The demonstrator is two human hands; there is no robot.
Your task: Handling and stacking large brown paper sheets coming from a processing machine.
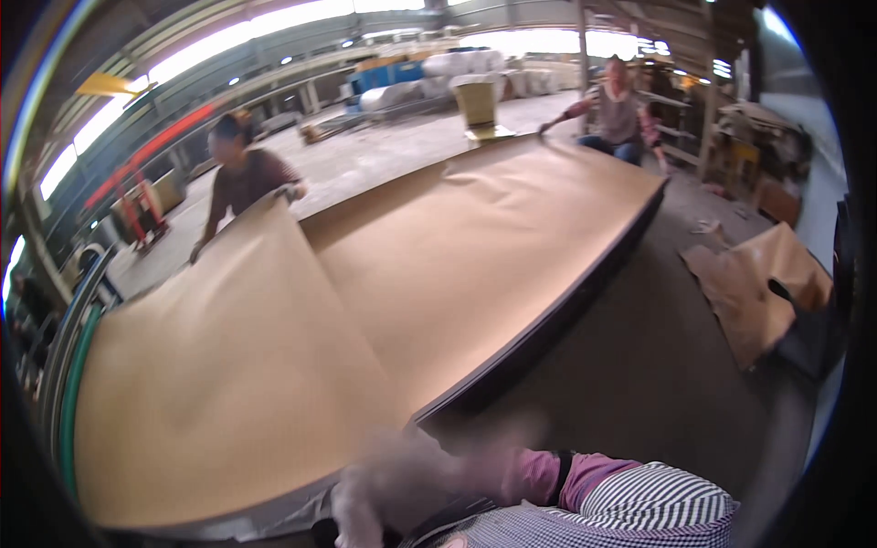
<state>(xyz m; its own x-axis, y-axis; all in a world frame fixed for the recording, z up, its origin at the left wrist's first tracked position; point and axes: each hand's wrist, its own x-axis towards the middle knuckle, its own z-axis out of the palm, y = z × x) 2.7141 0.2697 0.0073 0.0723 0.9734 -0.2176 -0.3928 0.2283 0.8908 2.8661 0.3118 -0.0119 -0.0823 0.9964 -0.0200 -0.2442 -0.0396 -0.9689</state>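
The big brown sheet [274, 365], judged thin, floppy and light, is best gripped at its edges; the blurred hand [384, 489] cannot be read.

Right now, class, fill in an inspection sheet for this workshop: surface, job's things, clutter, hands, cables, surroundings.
Surface: a long worktable with a dark edge, almost wholly covered.
Job's things: a big brown paper sheet lies over another brown sheet.
Clutter: torn brown paper scraps lie on the floor at right.
Hands: a blurred gloved hand at the table's near edge; which hand, and its grip, cannot be told.
Cables: a green hose runs along the left side.
Surroundings: two co-workers, one holding the sheet's far corner, another at the far end; white rolls behind.
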